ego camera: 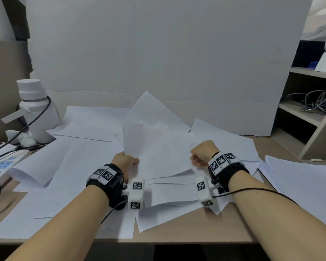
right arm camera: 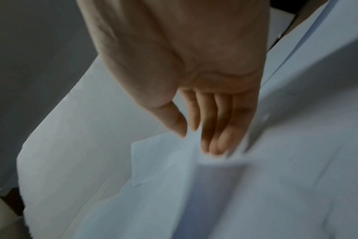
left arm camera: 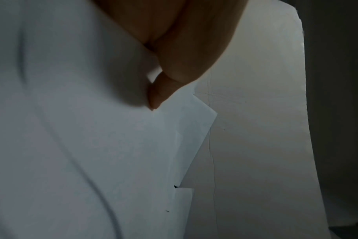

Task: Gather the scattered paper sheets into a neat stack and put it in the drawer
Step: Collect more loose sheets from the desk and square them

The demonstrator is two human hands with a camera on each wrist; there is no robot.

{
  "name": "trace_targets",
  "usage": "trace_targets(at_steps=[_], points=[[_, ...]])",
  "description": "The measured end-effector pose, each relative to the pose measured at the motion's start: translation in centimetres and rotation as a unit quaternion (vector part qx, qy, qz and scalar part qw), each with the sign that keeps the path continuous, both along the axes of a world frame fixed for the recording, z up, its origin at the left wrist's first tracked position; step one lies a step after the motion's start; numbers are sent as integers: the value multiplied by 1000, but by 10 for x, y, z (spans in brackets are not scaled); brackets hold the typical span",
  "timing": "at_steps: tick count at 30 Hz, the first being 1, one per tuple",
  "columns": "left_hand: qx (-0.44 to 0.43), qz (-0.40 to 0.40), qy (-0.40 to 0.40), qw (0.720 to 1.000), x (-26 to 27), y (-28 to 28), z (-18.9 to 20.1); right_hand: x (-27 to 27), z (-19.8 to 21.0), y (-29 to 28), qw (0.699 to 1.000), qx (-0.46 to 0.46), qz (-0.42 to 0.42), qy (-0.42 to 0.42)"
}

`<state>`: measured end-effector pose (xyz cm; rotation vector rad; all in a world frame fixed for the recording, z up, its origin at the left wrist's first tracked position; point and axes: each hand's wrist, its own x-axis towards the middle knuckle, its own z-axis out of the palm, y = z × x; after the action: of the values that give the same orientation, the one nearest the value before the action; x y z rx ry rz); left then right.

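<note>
Paper sheets [ego camera: 94, 162] lie scattered over the table [ego camera: 196, 228]. My left hand [ego camera: 125, 160] pinches the left edge of a raised sheet [ego camera: 154, 140]; my right hand [ego camera: 202, 153], fingers straight, touches its right edge.

Both forearms forward, left hand [ego camera: 125, 160] pinching, right hand [ego camera: 203, 153] straight-fingered

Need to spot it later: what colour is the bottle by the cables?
White bottle, head view.
</note>
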<state>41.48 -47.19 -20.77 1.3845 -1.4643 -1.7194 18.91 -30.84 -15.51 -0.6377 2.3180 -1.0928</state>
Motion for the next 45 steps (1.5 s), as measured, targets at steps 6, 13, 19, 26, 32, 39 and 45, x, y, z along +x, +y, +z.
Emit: trace_targets(at_steps=[6,13,19,26,32,39,45], points=[[-41,9,108,993,21,9,6,-33,6,24,996,6,-88,31],[-9,-1,198,980,29,15,15,-23,15,21,998,-40,-51,-10],[0,-22,240,971,44,14,15,-21,21,25,962,-196,-80,-170],[16,-23,261,965,50,13,17,-22,31,21,977,-197,-84,-19],[58,10,282,958,37,17,18,-14,56,10,959,-183,-130,174],[113,103,269,951,26,28,22,-13,32,13,958,-236,-146,69],[51,146,200,968,18,18,10,14,24,43,964,-221,-59,-136]])
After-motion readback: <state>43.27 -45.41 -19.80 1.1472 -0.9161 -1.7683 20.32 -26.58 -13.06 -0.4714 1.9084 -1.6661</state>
